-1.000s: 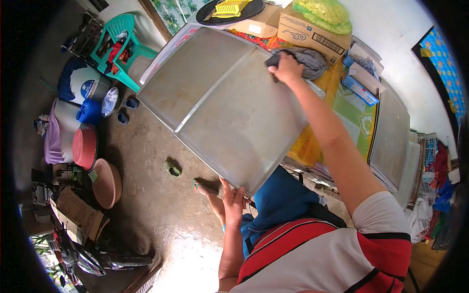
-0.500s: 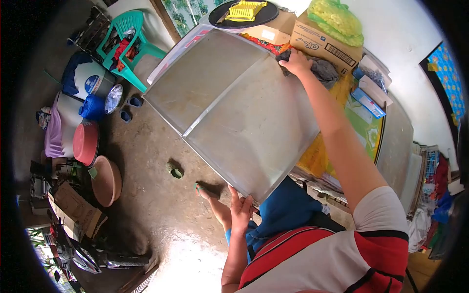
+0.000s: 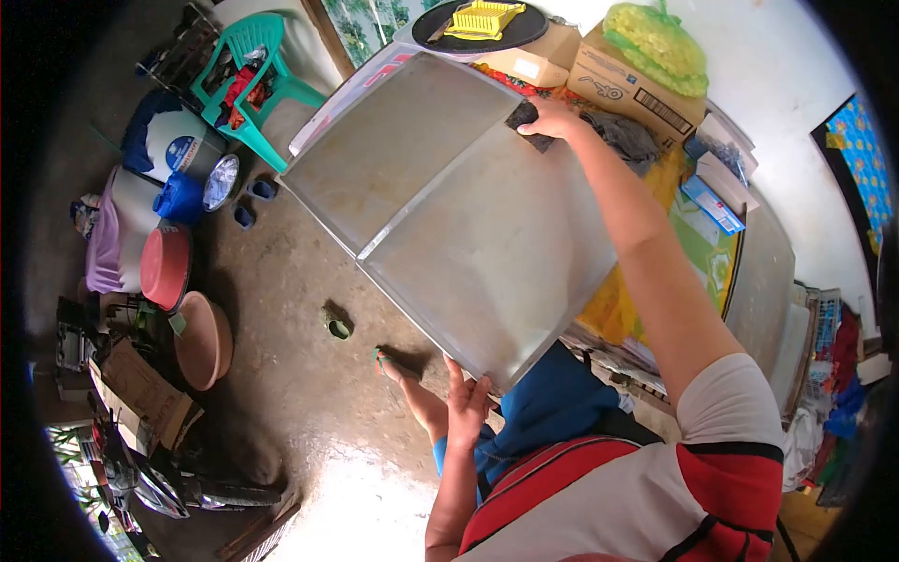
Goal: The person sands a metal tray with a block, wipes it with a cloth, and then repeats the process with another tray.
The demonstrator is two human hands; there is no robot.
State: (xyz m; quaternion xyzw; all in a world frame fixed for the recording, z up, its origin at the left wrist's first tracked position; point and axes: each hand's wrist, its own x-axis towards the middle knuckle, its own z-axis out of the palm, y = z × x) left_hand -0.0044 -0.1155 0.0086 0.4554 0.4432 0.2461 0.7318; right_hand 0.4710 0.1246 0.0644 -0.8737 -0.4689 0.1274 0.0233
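A large grey, flat panel [image 3: 496, 244] with a pale strip [image 3: 412, 206] across it lies slantwise before me. Near its far right edge, my right hand [image 3: 552, 122] presses a small dark cloth or pad [image 3: 530, 127] against the surface, fingers closed round it. My left hand [image 3: 468, 403] is at the near corner, its fingers gripping the panel's lower edge. Just right of my right hand lies a crumpled grey cloth [image 3: 623, 139].
Behind the panel are a black round tray [image 3: 440, 36] with a yellow rack [image 3: 484, 19], a cardboard box [image 3: 637, 89] and a yellow-green bag [image 3: 655, 47]. Left are a green chair [image 3: 251, 37], basins [image 3: 204, 342] and sandals [image 3: 337, 323] on the floor [image 3: 281, 272].
My right hand has moved a little left with the dark cloth, further onto the panel. My left hand keeps its place at the edge. The view has shifted slightly.
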